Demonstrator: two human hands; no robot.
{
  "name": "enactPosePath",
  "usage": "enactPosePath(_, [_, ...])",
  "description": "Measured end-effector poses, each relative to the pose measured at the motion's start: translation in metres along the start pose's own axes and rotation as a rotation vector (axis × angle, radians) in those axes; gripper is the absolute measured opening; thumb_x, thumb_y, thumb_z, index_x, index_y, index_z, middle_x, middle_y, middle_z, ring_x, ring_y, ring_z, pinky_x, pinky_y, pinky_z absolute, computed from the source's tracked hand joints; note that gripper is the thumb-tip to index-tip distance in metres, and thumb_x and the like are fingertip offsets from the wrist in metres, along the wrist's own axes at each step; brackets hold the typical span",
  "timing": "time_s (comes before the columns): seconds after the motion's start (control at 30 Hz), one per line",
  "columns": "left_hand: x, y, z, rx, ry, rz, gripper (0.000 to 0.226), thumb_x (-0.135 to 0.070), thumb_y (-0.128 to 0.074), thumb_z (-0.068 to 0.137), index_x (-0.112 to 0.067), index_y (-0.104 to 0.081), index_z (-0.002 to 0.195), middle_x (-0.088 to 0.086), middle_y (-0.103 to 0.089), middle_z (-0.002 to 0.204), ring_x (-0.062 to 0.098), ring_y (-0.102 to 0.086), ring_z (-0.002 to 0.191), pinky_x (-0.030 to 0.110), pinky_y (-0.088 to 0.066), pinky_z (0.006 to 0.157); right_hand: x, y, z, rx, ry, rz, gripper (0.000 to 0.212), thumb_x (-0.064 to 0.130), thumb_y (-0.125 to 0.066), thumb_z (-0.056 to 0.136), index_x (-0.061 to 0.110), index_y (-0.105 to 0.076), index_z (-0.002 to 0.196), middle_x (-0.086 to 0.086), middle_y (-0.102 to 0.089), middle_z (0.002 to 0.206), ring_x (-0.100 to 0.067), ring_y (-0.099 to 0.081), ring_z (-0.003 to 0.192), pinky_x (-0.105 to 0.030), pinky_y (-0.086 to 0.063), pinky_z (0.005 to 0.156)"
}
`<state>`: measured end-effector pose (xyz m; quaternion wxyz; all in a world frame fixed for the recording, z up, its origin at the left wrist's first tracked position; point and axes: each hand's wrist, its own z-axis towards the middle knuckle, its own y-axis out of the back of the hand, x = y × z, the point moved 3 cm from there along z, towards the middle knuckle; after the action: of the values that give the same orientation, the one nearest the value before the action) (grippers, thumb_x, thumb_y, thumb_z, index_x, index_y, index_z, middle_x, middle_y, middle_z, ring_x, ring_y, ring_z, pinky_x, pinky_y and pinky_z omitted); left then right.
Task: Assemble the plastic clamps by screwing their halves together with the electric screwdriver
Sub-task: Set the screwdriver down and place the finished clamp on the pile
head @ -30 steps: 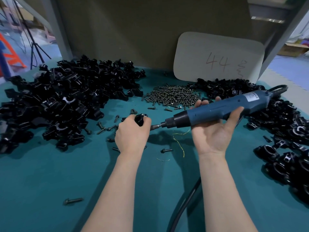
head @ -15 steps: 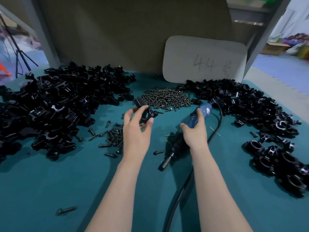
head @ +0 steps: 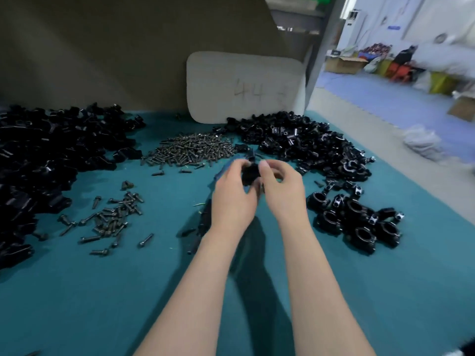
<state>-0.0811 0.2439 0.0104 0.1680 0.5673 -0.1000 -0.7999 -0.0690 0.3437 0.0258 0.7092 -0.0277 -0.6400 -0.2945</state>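
Both my hands meet over the middle of the teal table and hold one black plastic clamp (head: 248,173) between them. My left hand (head: 234,194) grips it from the left with curled fingers, and my right hand (head: 281,191) pinches it from the right. The blue electric screwdriver (head: 223,170) lies on the table under my hands, mostly hidden, with only a blue sliver and dark tip end (head: 203,222) showing. A heap of dark screws (head: 192,150) lies just beyond my hands.
A large pile of black clamp halves (head: 46,160) fills the left side and another pile (head: 303,142) sits at the right rear. Assembled clamps (head: 354,222) cluster at the right. Loose screws (head: 113,219) lie scattered left of centre. A grey card marked 44 (head: 244,86) leans on the back wall.
My right hand has laid the screwdriver down on the table and come up to the clamp held by my left hand. The camera view has swung to the right.
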Motion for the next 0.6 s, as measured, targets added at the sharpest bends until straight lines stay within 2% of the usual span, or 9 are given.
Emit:
enactPosePath(0.07, [-0.018, -0.032, -0.004, 0.109, -0.043, 0.017, 0.025, -0.012, -0.061, 0.089, -0.015, -0.058, 0.113, 0.003, -0.066, 0.112, 0.023, -0.059, 0.106, 0.036, -0.046, 0.088, -0.011, 0.032, 0.003, -0.096, -0.046, -0.140, 0.018, 0.025, -0.056, 0.094, 0.017, -0.064, 0.107, 0.003, -0.067, 0.103, -0.014, -0.060, 0.101, -0.021, -0.040, 0.081])
enactPosePath(0.13, [-0.029, -0.064, -0.011, 0.243, -0.055, 0.089, 0.024, -0.013, -0.056, 0.091, -0.017, -0.058, 0.114, 0.004, -0.066, 0.114, 0.027, -0.058, 0.105, 0.039, -0.047, 0.085, -0.026, 0.063, 0.006, -0.162, -0.137, -0.281, 0.021, 0.024, -0.054, 0.094, 0.015, -0.061, 0.113, -0.001, -0.067, 0.109, -0.018, -0.059, 0.102, -0.023, -0.039, 0.078])
enactPosePath(0.2, [-0.032, -0.093, -0.022, 0.380, -0.045, 0.197, 0.025, -0.015, -0.051, 0.093, -0.019, -0.056, 0.117, 0.006, -0.065, 0.115, 0.031, -0.057, 0.102, 0.042, -0.049, 0.083, -0.043, 0.086, 0.005, -0.157, -0.244, -0.408, 0.022, 0.021, -0.051, 0.095, 0.017, -0.060, 0.115, -0.004, -0.065, 0.112, -0.020, -0.057, 0.100, -0.027, -0.040, 0.076])
enactPosePath(0.27, [-0.030, -0.112, -0.032, 0.468, -0.033, 0.303, 0.026, -0.013, -0.045, 0.093, -0.019, -0.052, 0.117, 0.010, -0.064, 0.110, 0.032, -0.057, 0.096, 0.045, -0.050, 0.081, -0.054, 0.097, 0.004, -0.125, -0.274, -0.476, 0.025, 0.017, -0.048, 0.096, 0.019, -0.061, 0.118, -0.004, -0.062, 0.118, -0.021, -0.057, 0.101, -0.028, -0.043, 0.076])
enactPosePath(0.4, [-0.028, -0.123, -0.032, 0.499, -0.024, 0.318, 0.029, -0.012, -0.044, 0.092, -0.021, -0.052, 0.119, 0.008, -0.064, 0.109, 0.031, -0.057, 0.096, 0.044, -0.050, 0.081, -0.060, 0.099, 0.006, -0.148, -0.229, -0.518, 0.028, 0.016, -0.046, 0.095, 0.021, -0.061, 0.119, -0.005, -0.057, 0.124, -0.020, -0.056, 0.091, -0.030, -0.045, 0.075])
enactPosePath(0.53, [-0.018, -0.119, -0.030, 0.442, -0.046, 0.430, 0.029, -0.013, -0.046, 0.093, -0.020, -0.055, 0.119, 0.005, -0.060, 0.117, 0.031, -0.052, 0.107, 0.040, -0.045, 0.086, -0.065, 0.091, 0.009, -0.026, -0.252, -0.531, 0.031, 0.013, -0.048, 0.093, 0.022, -0.061, 0.120, -0.002, -0.063, 0.117, -0.019, -0.055, 0.090, -0.027, -0.042, 0.069])
enactPosePath(0.6, [-0.018, -0.120, -0.032, 0.436, -0.060, 0.428, 0.028, -0.012, -0.046, 0.093, -0.018, -0.059, 0.116, 0.004, -0.057, 0.120, 0.029, -0.048, 0.109, 0.034, -0.040, 0.083, -0.066, 0.089, 0.009, -0.008, -0.264, -0.540, 0.029, 0.012, -0.049, 0.092, 0.018, -0.064, 0.116, -0.003, -0.065, 0.113, -0.020, -0.054, 0.087, -0.027, -0.040, 0.067])
